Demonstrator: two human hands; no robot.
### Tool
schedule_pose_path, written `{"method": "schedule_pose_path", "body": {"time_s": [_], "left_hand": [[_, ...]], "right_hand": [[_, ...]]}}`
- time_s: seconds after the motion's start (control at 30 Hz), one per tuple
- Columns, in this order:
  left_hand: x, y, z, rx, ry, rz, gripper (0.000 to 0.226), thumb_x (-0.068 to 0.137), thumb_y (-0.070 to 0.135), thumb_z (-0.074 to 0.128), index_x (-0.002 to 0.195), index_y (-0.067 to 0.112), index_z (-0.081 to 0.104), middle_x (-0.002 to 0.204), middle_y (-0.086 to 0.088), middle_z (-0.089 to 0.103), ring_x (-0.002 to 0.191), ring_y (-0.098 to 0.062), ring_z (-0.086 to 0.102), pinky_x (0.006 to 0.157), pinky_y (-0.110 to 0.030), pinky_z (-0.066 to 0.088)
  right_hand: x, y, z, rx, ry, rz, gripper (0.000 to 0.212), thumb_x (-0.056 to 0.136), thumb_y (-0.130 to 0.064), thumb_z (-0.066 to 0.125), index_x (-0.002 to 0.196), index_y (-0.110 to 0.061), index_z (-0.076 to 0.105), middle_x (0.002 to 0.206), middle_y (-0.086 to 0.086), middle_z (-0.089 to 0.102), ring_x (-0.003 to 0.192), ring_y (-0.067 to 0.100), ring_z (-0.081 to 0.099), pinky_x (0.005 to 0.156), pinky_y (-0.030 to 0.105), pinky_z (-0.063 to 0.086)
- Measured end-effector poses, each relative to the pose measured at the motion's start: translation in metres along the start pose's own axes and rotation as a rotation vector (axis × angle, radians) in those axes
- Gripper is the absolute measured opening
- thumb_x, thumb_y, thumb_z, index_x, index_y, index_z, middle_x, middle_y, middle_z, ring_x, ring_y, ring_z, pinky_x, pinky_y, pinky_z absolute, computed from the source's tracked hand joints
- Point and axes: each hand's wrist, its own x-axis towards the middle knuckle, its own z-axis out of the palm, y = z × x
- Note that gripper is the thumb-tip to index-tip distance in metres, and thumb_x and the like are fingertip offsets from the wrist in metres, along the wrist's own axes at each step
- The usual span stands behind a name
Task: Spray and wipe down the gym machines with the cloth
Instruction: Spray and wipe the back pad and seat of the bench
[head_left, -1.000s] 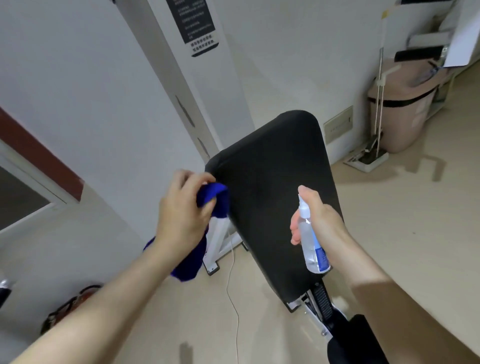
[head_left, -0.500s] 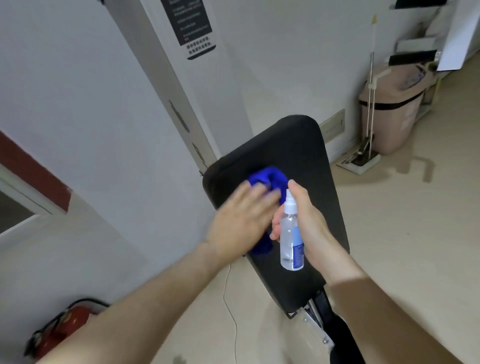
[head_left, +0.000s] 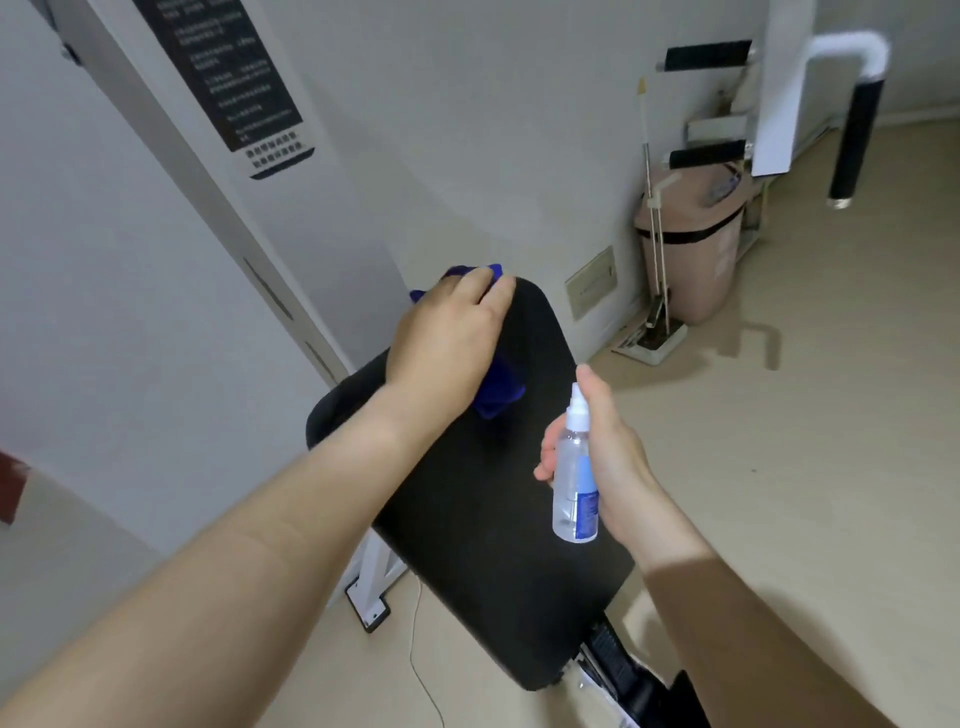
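Note:
A black padded bench back (head_left: 483, 519) slopes away from me in the middle of the view. My left hand (head_left: 447, 338) presses a blue cloth (head_left: 496, 395) flat against the pad's upper end, near its far edge. Most of the cloth is hidden under the palm; blue shows at the fingertips and below the hand. My right hand (head_left: 602, 457) grips a clear spray bottle (head_left: 574, 478) with a white nozzle and blue label, held upright over the pad's right side.
The machine's white upright (head_left: 218, 171) with a black instruction label rises at the left. A pink bin (head_left: 691, 244) and a mop (head_left: 652, 208) stand at the back wall. White frame bars with black grips (head_left: 852, 130) hang top right. A thin cable (head_left: 415, 649) lies on the floor.
My left hand has carried the cloth from the pad's left edge onto the pad and up to its far end. The spray bottle stays in my right hand over the pad.

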Motion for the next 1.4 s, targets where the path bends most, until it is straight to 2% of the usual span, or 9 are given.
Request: {"method": "schedule_pose_path", "body": {"time_s": [0.13, 0.27, 0.4, 0.53, 0.7, 0.87, 1.07, 1.23, 1.4], "left_hand": [[-0.001, 0.016, 0.014, 0.152, 0.1, 0.19, 0.044, 0.079, 0.007, 0.055, 0.122, 0.009, 0.064, 0.128, -0.012, 0.062, 0.112, -0.036, 0.059, 0.095, -0.044, 0.048], [-0.041, 0.05, 0.043, 0.204, -0.199, 0.692, 0.024, 0.088, 0.025, 0.049, 0.1, 0.024, 0.069, 0.098, 0.006, 0.07, 0.094, -0.019, 0.063, 0.092, -0.031, 0.044], [0.002, 0.031, 0.031, 0.324, 0.008, 0.515, 0.046, 0.088, 0.014, 0.029, 0.117, 0.014, 0.065, 0.104, -0.003, 0.068, 0.092, -0.026, 0.064, 0.084, -0.035, 0.047], [0.059, 0.012, 0.016, 0.259, 0.076, 0.171, 0.029, 0.086, 0.011, 0.059, 0.114, 0.009, 0.06, 0.11, -0.009, 0.065, 0.098, -0.03, 0.06, 0.075, -0.038, 0.048], [0.011, 0.051, 0.061, 0.265, 0.044, 0.492, 0.036, 0.088, 0.016, 0.051, 0.121, 0.009, 0.064, 0.122, -0.008, 0.064, 0.121, -0.032, 0.052, 0.109, -0.043, 0.035], [-0.069, 0.089, 0.102, 0.254, -0.355, 0.802, 0.033, 0.091, 0.025, 0.051, 0.12, 0.019, 0.066, 0.115, 0.003, 0.066, 0.108, -0.022, 0.058, 0.103, -0.035, 0.038], [0.006, 0.035, 0.037, 0.335, 0.037, 0.468, 0.041, 0.091, 0.022, 0.042, 0.129, 0.019, 0.059, 0.127, 0.0, 0.062, 0.116, -0.022, 0.054, 0.094, -0.037, 0.038], [0.016, 0.052, 0.034, 0.364, -0.086, 0.327, 0.054, 0.096, 0.02, 0.024, 0.148, 0.01, 0.033, 0.154, -0.011, 0.035, 0.144, -0.034, 0.023, 0.118, -0.049, 0.012], [-0.045, 0.124, 0.118, 0.287, -0.403, 0.635, 0.054, 0.103, 0.027, 0.027, 0.152, 0.005, 0.018, 0.161, -0.012, 0.017, 0.149, -0.032, 0.008, 0.119, -0.045, -0.003]], "right_hand": [[0.016, 0.0, -0.007, 0.206, 0.024, 0.057, 0.057, 0.087, -0.059, 0.052, 0.054, -0.013, 0.039, 0.056, 0.011, 0.032, 0.043, 0.023, 0.036, 0.059, 0.032, 0.039], [0.019, 0.029, -0.014, 0.223, 0.009, 0.053, 0.056, 0.083, -0.06, 0.052, 0.052, -0.014, 0.051, 0.056, 0.01, 0.044, 0.05, 0.024, 0.047, 0.067, 0.038, 0.044], [0.019, 0.043, -0.041, 0.167, 0.036, 0.052, 0.064, 0.088, -0.059, 0.05, 0.048, -0.008, 0.051, 0.049, 0.013, 0.044, 0.045, 0.027, 0.053, 0.068, 0.037, 0.041], [0.02, 0.033, -0.038, 0.148, 0.041, -0.005, 0.064, 0.088, -0.059, 0.05, 0.051, -0.006, 0.053, 0.048, 0.012, 0.047, 0.043, 0.026, 0.055, 0.074, 0.04, 0.048], [0.032, 0.021, -0.034, 0.228, 0.158, -0.09, 0.067, 0.086, -0.059, 0.051, 0.034, -0.016, 0.051, 0.04, 0.006, 0.047, 0.036, 0.021, 0.05, 0.07, 0.04, 0.047], [0.026, 0.04, -0.066, 0.21, 0.19, -0.064, 0.063, 0.091, -0.05, 0.05, 0.044, -0.008, 0.048, 0.044, 0.009, 0.041, 0.044, 0.025, 0.043, 0.056, 0.032, 0.04], [0.019, 0.045, -0.085, 0.221, 0.148, -0.014, 0.063, 0.09, -0.056, 0.047, 0.054, -0.004, 0.048, 0.051, 0.015, 0.043, 0.049, 0.028, 0.051, 0.071, 0.037, 0.048], [0.033, 0.035, -0.077, 0.168, 0.103, -0.044, 0.064, 0.085, -0.062, 0.049, 0.053, -0.006, 0.052, 0.049, 0.014, 0.05, 0.045, 0.025, 0.057, 0.083, 0.043, 0.051], [0.053, 0.073, -0.099, 0.102, 0.136, 0.011, 0.066, 0.072, -0.068, 0.051, 0.04, -0.01, 0.056, 0.046, 0.016, 0.055, 0.048, 0.029, 0.056, 0.078, 0.045, 0.052]]}}
